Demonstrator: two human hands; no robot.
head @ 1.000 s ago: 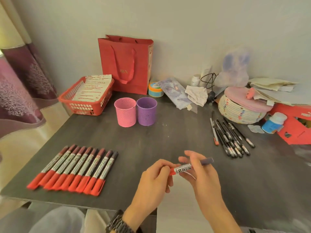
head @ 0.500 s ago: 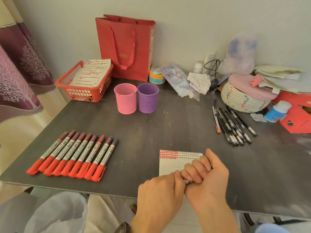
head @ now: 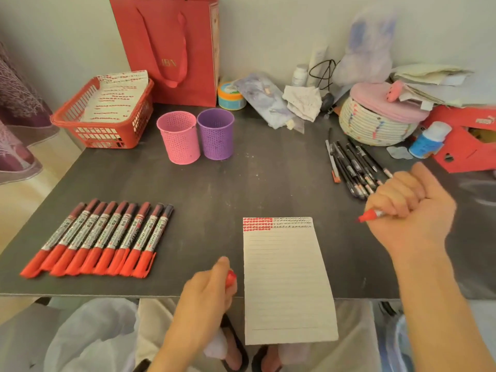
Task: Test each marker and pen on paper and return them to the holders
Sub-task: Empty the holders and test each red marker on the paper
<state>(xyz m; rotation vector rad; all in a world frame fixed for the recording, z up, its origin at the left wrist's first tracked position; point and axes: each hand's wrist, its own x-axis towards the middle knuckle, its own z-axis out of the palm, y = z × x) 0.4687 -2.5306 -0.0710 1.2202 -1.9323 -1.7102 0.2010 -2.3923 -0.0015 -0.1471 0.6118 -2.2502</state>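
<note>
- Right hand [head: 410, 210]: fingers [head: 394, 191] curled in a fist round a marker [head: 371, 216]. The bare red tip pokes out to the left, in the air, off to the right of the paper [head: 287, 277].
- Left hand [head: 206, 291]: fingers wrapped round the red cap [head: 230, 277] at the front edge of the bench [head: 241, 183], just beside the paper.
- Heads up, the lined sheet hangs over the bench edge. Press on the lower part and it'll probably flex or slide, so I'd aim for the upper lines.
- That wet tip sits close to the bench and to skin, so one sloppy swing could mean a red smear.
- The cap is tiny and smooth, easy to fumble onto the floor.
- The paper is thin, with red blobs and dark scribbles across the top rows.
- The other markers [head: 99, 237] lie in a tight row on the left: round glossy barrels, red caps. Slim dark pens [head: 351, 167] are fanned out on the right.
- Pink holder [head: 179, 138] and purple holder [head: 216, 134]: perforated cylinders, touching, at the back. Neither shows anything sticking out.
</note>
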